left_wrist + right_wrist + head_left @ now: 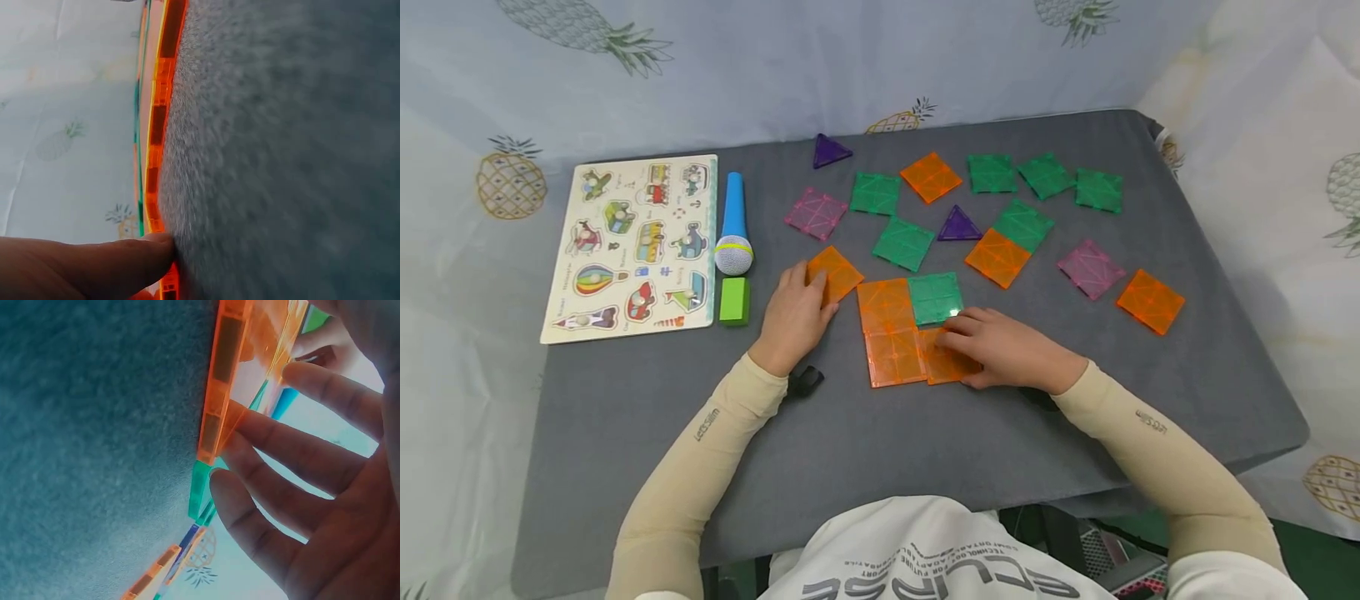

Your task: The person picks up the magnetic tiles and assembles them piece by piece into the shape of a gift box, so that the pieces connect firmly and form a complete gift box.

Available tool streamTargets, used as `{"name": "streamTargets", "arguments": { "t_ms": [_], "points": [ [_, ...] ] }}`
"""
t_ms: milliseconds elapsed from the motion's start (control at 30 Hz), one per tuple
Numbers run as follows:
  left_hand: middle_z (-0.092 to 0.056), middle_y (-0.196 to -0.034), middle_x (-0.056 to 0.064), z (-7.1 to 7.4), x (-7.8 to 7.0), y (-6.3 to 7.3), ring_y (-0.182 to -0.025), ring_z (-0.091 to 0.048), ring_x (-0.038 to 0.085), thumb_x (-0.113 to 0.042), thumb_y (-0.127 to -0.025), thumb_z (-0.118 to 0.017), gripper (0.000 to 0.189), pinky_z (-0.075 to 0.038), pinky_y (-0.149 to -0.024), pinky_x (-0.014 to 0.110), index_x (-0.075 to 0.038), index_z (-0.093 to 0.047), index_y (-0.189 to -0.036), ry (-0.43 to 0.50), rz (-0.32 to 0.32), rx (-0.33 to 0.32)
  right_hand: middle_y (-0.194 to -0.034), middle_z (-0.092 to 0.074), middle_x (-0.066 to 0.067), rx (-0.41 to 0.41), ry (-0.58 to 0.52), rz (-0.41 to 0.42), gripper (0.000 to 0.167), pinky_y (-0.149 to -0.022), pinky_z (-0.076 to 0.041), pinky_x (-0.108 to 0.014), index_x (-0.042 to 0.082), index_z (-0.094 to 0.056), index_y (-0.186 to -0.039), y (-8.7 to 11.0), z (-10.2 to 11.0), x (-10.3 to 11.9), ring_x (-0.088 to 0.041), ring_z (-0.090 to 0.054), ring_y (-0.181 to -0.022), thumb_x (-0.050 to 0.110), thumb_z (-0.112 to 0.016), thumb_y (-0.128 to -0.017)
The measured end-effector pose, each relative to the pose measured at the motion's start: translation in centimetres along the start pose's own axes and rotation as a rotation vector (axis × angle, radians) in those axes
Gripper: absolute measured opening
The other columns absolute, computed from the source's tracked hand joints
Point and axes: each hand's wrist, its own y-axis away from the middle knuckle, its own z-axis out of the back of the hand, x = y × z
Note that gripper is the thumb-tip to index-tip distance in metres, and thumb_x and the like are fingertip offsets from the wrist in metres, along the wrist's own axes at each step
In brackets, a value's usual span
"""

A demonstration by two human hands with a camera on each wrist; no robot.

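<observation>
My left hand [793,317] pinches an orange square magnetic tile [837,273] at its left corner; the left wrist view shows the thumb [140,256] against a tile's thin edge. My right hand [1003,350] rests on another orange tile [943,357], its fingers spread and lightly bent over it in the right wrist view. That tile sits lower right in a two-by-two block. Two orange tiles, the upper left [886,305] and lower left [895,358], and a green tile [935,297] at upper right form the rest. The left hand's tile lies beside the block's upper left corner.
Loose green, orange and pink square tiles [1092,269] and purple triangles [958,225] lie beyond the block on the grey table [925,450]. To the left are a picture puzzle board [557,292], a blue toy microphone [734,208] and a green block [734,302].
</observation>
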Motion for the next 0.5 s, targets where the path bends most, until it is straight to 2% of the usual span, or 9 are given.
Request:
{"name": "streamTargets", "arguments": {
  "t_ms": [100,300,500],
  "points": [
    [-0.044,-0.136,0.029,0.2,0.2,0.6,-0.122,-0.044,0.042,-0.025,-0.090,-0.068,0.054,-0.039,-0.104,0.052,0.006,-0.053,-0.131,-0.005,0.012,0.009,-0.118,-0.060,-0.004,0.008,-0.009,-0.004,0.053,-0.095,-0.046,-0.041,0.014,-0.058,-0.125,0.0,0.0,-0.1,-0.025,-0.053,-0.108,0.032,-0.078,-0.079],
    [-0.047,-0.132,0.028,0.8,0.6,1.9,-0.117,-0.046,0.042,-0.024,-0.088,-0.070,0.052,-0.040,-0.103,0.051,0.005,-0.055,-0.129,-0.016,-0.006,0.016,-0.129,-0.055,-0.009,-0.005,-0.040,-0.006,0.058,-0.097,-0.046,-0.043,0.013,-0.057,-0.128,0.2,-0.2,-0.1,-0.028,-0.052,-0.113,0.032,-0.079,-0.078],
    [-0.046,-0.138,0.026,1.4,0.9,3.2,-0.124,-0.045,0.041,-0.020,-0.086,-0.072,0.052,-0.036,-0.107,0.050,0.004,-0.056,-0.129,-0.003,-0.050,0.076,-0.130,-0.054,-0.010,-0.022,-0.044,-0.011,0.058,-0.098,-0.045,-0.044,0.013,-0.058,-0.128,0.1,-0.2,-0.2,-0.029,-0.052,-0.114,0.032,-0.080,-0.077]
  ]
}}
